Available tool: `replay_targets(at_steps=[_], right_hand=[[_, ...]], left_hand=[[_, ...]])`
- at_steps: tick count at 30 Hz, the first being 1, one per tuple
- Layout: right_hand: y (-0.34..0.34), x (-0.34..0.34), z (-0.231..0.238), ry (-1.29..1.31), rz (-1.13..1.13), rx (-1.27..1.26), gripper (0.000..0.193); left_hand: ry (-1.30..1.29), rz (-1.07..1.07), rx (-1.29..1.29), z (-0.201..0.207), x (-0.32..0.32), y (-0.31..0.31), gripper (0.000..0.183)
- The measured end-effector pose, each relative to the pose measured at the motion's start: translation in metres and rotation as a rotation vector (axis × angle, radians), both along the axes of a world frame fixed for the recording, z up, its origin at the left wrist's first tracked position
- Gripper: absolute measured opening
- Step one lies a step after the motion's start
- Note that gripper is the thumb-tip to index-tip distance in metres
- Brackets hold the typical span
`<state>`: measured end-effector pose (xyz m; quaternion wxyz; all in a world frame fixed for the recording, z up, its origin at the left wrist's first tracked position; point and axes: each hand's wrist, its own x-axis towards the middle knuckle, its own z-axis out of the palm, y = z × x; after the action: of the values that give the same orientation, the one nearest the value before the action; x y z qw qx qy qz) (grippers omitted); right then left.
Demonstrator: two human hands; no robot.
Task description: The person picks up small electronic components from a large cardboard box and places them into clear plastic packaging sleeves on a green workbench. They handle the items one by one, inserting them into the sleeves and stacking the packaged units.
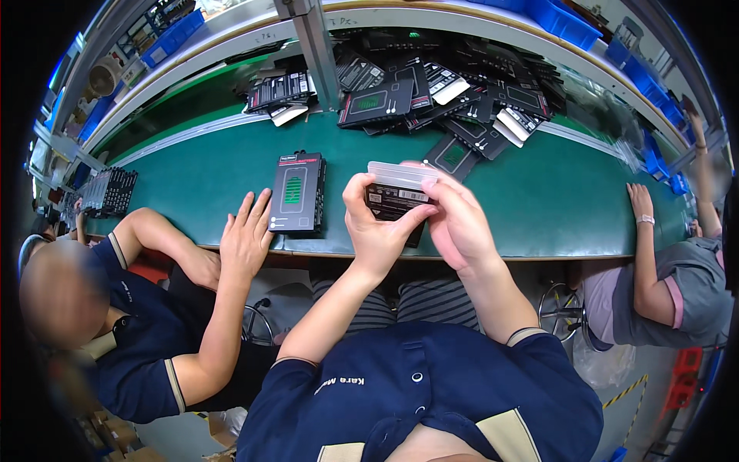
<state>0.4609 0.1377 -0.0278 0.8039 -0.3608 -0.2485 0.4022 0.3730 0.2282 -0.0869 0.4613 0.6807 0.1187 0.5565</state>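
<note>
My left hand (376, 229) and my right hand (459, 222) hold a small black carton (396, 202) between them, above the front edge of the green table. White print and a barcode label show on the side facing me. A pale grey-white flap (400, 174) stands up along its top edge, with my right fingers on it. Both hands are closed on the carton, thumbs pressed toward its middle. To the left lies a neat stack of flat black cartons (299, 192) with a green battery picture on top. A co-worker's hand (246, 233) rests flat beside that stack.
A loose heap of black cartons (454, 100) lies at the back of the green table (562, 208), behind a metal post (314, 54). More cartons stand in a row (109, 192) at far left. Co-workers sit on both sides. Blue bins (562, 23) sit on the shelf above.
</note>
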Motion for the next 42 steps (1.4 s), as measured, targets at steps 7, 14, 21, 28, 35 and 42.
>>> replay_targets(at_steps=[7,14,21,28,35,42], right_hand=[[0.015,-0.013,-0.027,-1.052,-0.551,0.125,0.020],[0.009,-0.029,-0.017,-0.240,-0.175,0.203,0.044],[-0.006,-0.014,-0.013,-0.133,0.082,0.094,0.027],[0.004,-0.019,-0.035,-0.680,-0.347,0.203,0.012],[0.007,-0.024,-0.029,-0.318,-0.192,0.278,0.014],[0.013,-0.014,-0.067,-0.774,-0.315,0.345,0.037]], left_hand=[[-0.284,-0.393,-0.530,0.041,-0.018,0.006,0.027],[-0.277,-0.177,-0.229,0.019,-0.018,-0.007,0.016],[-0.306,-0.272,-0.223,0.021,-0.022,-0.002,0.024],[-0.307,-0.443,-0.421,0.033,-0.025,-0.002,0.022],[-0.242,-0.339,-0.300,0.032,-0.025,-0.002,0.020],[-0.265,-0.174,-0.041,0.008,-0.016,0.007,0.023]])
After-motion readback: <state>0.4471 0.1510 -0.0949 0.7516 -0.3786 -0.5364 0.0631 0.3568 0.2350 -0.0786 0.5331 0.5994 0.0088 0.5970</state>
